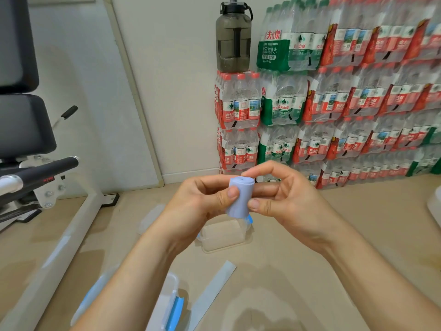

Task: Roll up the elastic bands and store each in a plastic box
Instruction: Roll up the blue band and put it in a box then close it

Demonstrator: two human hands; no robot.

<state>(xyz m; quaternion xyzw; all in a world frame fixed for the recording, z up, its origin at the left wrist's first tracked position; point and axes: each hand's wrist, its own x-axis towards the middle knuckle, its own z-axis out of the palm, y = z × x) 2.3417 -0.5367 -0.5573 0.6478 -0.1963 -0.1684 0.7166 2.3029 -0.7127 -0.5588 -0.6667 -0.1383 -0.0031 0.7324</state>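
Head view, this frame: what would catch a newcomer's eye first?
Dead centre, the left hand and right hand pinch a tightly rolled pale blue elastic band above an open clear plastic box on the floor. Behind, filling the right side, stands a wall of shrink-wrapped water bottle packs, with a dark jug on its left stack. A flat, unrolled band lies on the floor nearer the camera.

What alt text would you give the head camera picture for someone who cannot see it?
A person's left hand and right hand together hold a rolled-up pale blue elastic band above an open clear plastic box on the floor. A flat, unrolled band lies nearer, and shrink-wrapped packs of bottled water stand stacked against the wall.
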